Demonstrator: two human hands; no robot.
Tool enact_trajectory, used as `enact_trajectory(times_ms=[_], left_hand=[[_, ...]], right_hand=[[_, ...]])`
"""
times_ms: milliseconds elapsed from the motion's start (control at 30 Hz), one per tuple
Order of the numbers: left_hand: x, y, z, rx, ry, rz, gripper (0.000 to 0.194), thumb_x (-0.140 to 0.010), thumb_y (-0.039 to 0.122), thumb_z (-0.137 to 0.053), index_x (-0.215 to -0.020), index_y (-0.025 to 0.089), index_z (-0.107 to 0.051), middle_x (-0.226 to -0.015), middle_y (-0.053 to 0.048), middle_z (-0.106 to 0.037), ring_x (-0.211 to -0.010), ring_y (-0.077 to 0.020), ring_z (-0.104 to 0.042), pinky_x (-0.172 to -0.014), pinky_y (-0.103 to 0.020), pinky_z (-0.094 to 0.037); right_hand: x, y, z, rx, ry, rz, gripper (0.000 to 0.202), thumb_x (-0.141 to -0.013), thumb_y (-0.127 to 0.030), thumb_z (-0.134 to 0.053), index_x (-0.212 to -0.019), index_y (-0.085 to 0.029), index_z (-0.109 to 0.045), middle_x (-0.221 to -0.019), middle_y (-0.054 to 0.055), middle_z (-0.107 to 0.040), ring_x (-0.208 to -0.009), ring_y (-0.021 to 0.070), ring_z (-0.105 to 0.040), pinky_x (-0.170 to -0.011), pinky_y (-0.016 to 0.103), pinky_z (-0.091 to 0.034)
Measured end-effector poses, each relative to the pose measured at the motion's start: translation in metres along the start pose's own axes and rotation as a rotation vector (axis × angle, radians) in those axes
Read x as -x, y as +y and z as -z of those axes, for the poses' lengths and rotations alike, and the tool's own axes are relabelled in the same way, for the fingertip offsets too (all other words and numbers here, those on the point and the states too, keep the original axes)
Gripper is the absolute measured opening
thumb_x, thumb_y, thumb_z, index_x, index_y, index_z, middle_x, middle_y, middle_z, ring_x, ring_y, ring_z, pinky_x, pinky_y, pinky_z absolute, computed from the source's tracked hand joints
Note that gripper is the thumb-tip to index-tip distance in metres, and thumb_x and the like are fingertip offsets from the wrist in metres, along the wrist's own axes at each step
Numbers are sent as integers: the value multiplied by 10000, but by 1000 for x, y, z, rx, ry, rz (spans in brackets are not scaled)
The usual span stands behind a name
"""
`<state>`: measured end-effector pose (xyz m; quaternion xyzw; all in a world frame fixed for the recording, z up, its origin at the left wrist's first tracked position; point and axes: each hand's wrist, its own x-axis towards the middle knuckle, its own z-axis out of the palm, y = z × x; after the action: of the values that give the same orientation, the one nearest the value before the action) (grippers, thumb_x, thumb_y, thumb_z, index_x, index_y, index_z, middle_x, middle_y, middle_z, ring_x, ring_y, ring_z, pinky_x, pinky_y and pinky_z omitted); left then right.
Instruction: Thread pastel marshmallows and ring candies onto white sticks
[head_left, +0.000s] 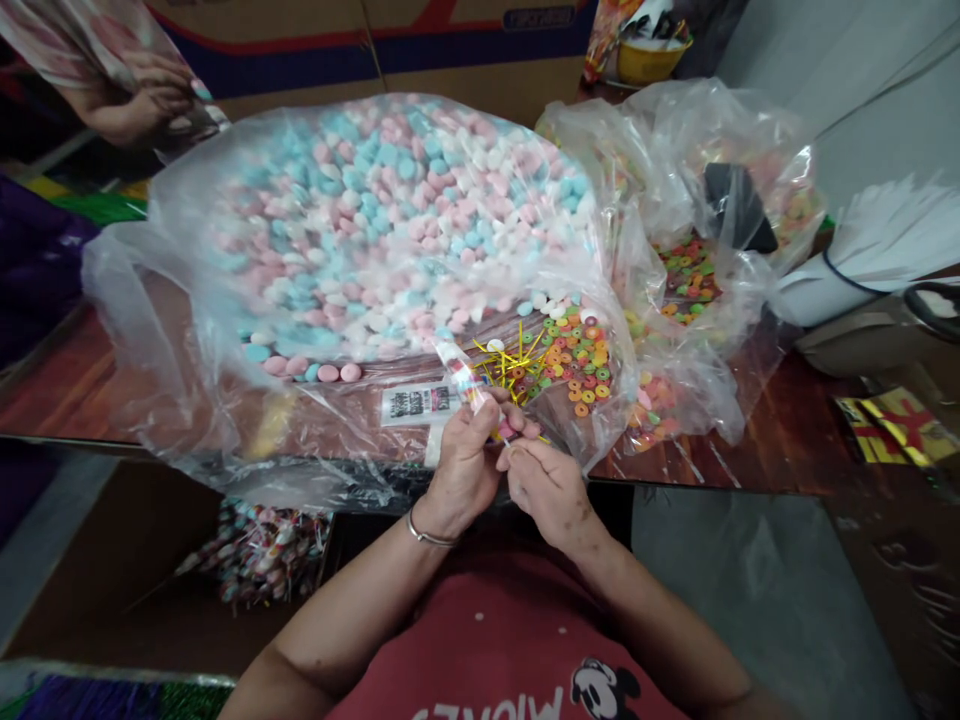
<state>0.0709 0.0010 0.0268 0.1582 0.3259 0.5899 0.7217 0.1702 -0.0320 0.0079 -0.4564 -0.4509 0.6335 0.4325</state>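
My left hand [469,460] is closed around a wrapped candy skewer [466,380], a slim clear sleeve with colourful sweets in it, tilted up and to the left. At its lower end the fingers of my right hand [551,490] are pinched together; whether they also hold a small tie is hidden. Just beyond the hands lies a heap of gold twist ties [514,365]. Beside it are ring-shaped gummies [581,360] in orange, green and red. A large clear plastic bag [172,290] spreads behind, with pink, blue and white marshmallows [405,200]. A small printed label [416,402] lies left of my hands.
Below the wooden table [45,390], a cardboard box [97,570] holds many wrapped candy skewers [270,550]. Clear bags of gummies [675,180] and a bundle of white strips [885,240] stand to the right. Another person's hands [161,95] appear at top left.
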Motion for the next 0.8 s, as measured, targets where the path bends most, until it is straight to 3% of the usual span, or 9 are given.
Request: enact_trajectory(times_ms=[100,167,367,500,600,667,733,800], left_hand=[[-2,8,3,-2,-6,50,510,-682,622,-715,-863,156,-615,-727,-45,-682,-769,-237,-699,-628,-303,-527],[-5,13,4,-13,-4,39,512,-689,625,-707,-872,153,-625,-729,-56,-699,-805,-250,-705,-648,-310,-529],[1,5,0,-124,-99,16,392,-678,487,-786,-833,151,-657,-610,-22,-654,-626,-160,-645,-464,-182,-398],[8,-3,2,-200,-119,-10,331,-732,461,-749,-709,146,-651,-621,-30,-644,-536,-113,-559,-483,-198,-420],[11,1,10,-335,-172,-58,361,-824,473,-645,-655,155,-624,-672,-48,-643,-584,-138,-586,-505,-223,-440],[14,11,15,-493,-220,-26,365,-881,471,-561,-692,164,-622,-670,-39,-620,-573,-139,-580,-485,-222,-420],[17,26,19,-704,-275,11,379,-907,468,-510,-714,160,-618,-676,-31,-599,-590,-132,-559,-518,-222,-421],[20,39,22,-886,-336,73,399,-899,470,-509,-671,150,-583,-664,-21,-579,-622,-124,-527,-578,-226,-427]], right_hand=[[-1,-3,1,-216,-34,-82,275,-847,-421,-539,-722,-177,-552,-414,-101,-345,-356,42,-233,-365,193,-180],[0,-3,0,-252,-48,-96,279,-837,-420,-560,-712,-172,-552,-408,-104,-345,-354,36,-226,-360,186,-169],[1,8,-7,-224,-8,7,333,-886,-475,-528,-763,-167,-562,-453,-88,-371,-371,38,-270,-372,192,-201],[-1,14,-13,-198,15,25,376,-872,-535,-520,-730,-187,-501,-470,-88,-352,-372,43,-263,-369,204,-213],[0,9,-12,14,-35,64,357,-947,-471,-387,-732,-198,-470,-472,-78,-370,-382,57,-313,-392,206,-268],[5,-2,-5,315,-154,162,316,-976,-360,-340,-749,-195,-485,-507,-55,-446,-420,68,-396,-439,207,-329],[11,-19,6,662,-278,371,260,-971,-264,-377,-771,-186,-522,-582,-25,-541,-494,78,-478,-504,211,-382],[17,-39,19,890,-280,697,196,-963,-208,-422,-859,-168,-582,-644,-5,-601,-572,94,-532,-570,221,-427]])
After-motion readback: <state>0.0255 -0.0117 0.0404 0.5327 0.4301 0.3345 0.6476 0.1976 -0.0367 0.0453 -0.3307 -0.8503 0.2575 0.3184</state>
